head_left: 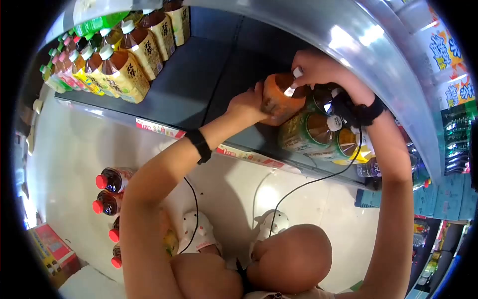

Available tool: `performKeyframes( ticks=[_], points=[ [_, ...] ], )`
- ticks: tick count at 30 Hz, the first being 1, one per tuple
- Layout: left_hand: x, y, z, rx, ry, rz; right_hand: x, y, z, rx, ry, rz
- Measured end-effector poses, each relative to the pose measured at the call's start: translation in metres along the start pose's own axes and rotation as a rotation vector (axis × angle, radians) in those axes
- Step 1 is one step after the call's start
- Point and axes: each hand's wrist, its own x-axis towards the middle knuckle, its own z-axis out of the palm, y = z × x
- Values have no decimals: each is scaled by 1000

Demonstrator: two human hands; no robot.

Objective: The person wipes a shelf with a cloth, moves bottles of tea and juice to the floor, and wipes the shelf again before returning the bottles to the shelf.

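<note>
An orange-labelled bottle (281, 103) stands tilted at the front of the dark shelf (199, 62). My left hand (249, 103) is closed round its left side. At its top, my right hand (314, 69) is closed near a white cap (298, 72), with the fingers pointing down at the bottle's upper part. Whether the cap belongs to this bottle or to another is unclear. Directly right of it stand green-labelled bottles (307, 130) with white caps, below my right wrist. The tips of my left fingers are partly hidden behind the bottle.
Rows of tea bottles (127, 74) stand on the shelf's left part. Red-capped bottles (112, 179) are on the floor (224, 187) at the left. A black cable (318, 178) hangs from my right wrist. The shelf's metal edge (368, 37) curves above my right arm.
</note>
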Motion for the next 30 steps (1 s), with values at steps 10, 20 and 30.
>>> performKeyframes(
  ticks=[10,20,30],
  points=[
    [147,-43,61,-51,343,127,15,62,10,-104,152,-3],
    [217,-52,101,-57,569,98,10,87,4,-171,172,81],
    [159,-47,20,-212,450,240,7,77,0,-347,264,66]
  ],
)
